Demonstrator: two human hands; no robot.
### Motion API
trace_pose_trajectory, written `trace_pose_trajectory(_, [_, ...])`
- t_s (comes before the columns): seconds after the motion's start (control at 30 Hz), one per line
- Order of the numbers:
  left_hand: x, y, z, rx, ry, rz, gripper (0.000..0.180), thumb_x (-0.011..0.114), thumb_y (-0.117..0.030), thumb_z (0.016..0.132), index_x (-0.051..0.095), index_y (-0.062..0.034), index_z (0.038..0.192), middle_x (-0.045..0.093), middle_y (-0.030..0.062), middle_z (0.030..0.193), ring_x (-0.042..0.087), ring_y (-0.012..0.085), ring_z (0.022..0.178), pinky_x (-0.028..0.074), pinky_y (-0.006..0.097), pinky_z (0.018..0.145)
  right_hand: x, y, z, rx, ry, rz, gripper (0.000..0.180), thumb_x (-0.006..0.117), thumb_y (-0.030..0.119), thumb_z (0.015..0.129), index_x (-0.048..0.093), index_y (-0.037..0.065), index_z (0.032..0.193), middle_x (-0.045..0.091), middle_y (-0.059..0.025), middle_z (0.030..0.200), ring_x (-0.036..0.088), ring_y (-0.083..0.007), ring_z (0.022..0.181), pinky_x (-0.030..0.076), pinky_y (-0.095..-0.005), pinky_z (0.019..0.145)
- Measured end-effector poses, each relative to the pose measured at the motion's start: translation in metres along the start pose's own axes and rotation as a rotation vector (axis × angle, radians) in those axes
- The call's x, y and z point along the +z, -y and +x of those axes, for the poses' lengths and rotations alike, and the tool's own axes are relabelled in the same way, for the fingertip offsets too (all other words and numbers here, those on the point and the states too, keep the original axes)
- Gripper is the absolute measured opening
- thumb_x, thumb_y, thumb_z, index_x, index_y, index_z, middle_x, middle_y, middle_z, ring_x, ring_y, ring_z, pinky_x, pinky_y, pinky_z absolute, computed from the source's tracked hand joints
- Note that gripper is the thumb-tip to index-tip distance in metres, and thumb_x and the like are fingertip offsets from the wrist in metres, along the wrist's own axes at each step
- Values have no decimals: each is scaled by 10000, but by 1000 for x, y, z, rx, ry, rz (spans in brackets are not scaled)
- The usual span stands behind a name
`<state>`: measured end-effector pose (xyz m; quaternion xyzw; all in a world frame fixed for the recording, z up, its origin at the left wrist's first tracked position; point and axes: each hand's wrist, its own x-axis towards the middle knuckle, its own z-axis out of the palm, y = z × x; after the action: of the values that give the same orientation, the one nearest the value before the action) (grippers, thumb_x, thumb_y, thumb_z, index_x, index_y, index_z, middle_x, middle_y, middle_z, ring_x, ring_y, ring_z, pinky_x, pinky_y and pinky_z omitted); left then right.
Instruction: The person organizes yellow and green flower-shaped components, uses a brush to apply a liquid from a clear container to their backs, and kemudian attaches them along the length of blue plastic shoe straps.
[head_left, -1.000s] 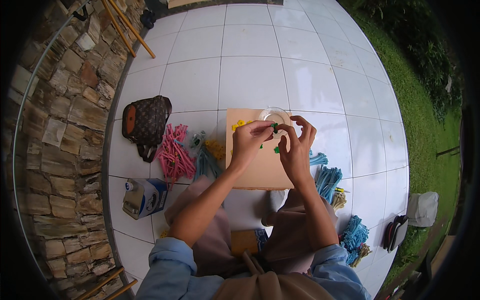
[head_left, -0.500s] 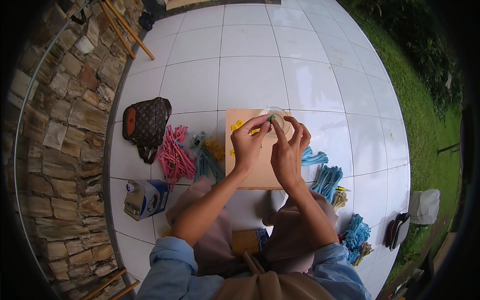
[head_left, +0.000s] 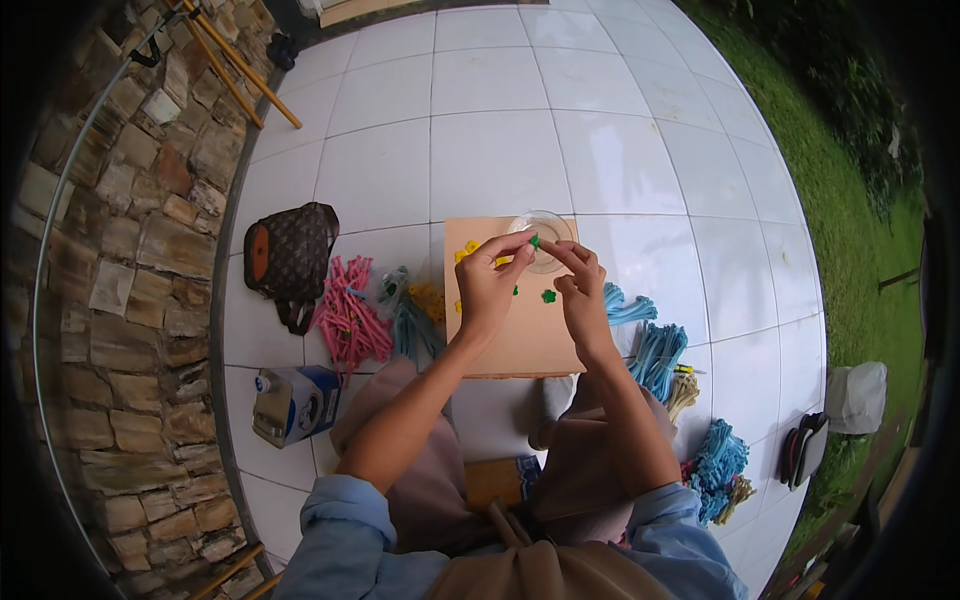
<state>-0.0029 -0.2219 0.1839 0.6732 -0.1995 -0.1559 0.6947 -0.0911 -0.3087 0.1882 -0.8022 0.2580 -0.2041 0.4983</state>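
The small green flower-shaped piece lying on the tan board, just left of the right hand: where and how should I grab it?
Probably pinch opposite petal edges of the small green flower-shaped piece, coming down from the near side: it lies flat, and the rectangular tan board is bare there.

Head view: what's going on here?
A person is working with both hands over a board. The left hand pinches a small green piece above a clear dish; the right hand has its fingertips right beside it, though whether they touch is hard to tell. Yellow pieces and a green flower lie on the board. Pink strips lie to the left, blue bundles to the right.
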Motion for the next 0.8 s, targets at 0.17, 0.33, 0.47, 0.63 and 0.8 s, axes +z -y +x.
trace_pose_trajectory(0.17, [-3, 2, 6, -262, 43, -372, 227, 603, -36, 821, 596, 44, 1033, 629, 83, 870, 619, 133, 780, 528, 244, 757, -16, -12, 10, 305, 104, 547, 419, 408, 18, 728, 590, 90, 1099, 430, -89, 1128, 397, -196, 1020, 330, -299, 891])
trace_pose_trajectory(0.33, [-15, 34, 14, -255, 264, 26, 185, 603, -42, 813, 609, 28, 984, 634, 99, 860, 622, 137, 751, 527, 238, 700, -27, -27, 26, 284, 16, 594, 289, 417, 41, 780, 601, 43, 1003, 521, -43, 897, 469, -131, 878, 405, -284, 762])
trace_pose_trajectory(0.47, [-6, 95, -7, -138, 464, 624, 135, 638, -23, 706, 665, -31, 838, 658, 98, 723, 650, 200, 680, 513, 277, 630, -27, -91, 48, -146, -41, -216, 227, 520, 44, 779, 616, 90, 979, 558, -77, 856, 504, -204, 806, 436, -324, 750])
trace_pose_trajectory(0.63, [6, 122, -16, 44, 461, 899, 111, 626, -39, 696, 663, -39, 800, 639, 137, 728, 629, 288, 686, 505, 352, 644, -15, -125, 46, -134, 136, -593, 288, 636, 130, 742, 610, 124, 1029, 499, -92, 1072, 438, -289, 1008, 405, -438, 815])
trace_pose_trajectory(0.8, [0, 128, -7, 162, 439, 1074, 59, 620, -55, 707, 654, -32, 749, 618, 137, 756, 612, 311, 681, 488, 400, 658, 10, -120, 50, -239, 162, -719, 457, 668, 198, 733, 530, 107, 1159, 404, -108, 1169, 364, -308, 1098, 342, -449, 876])
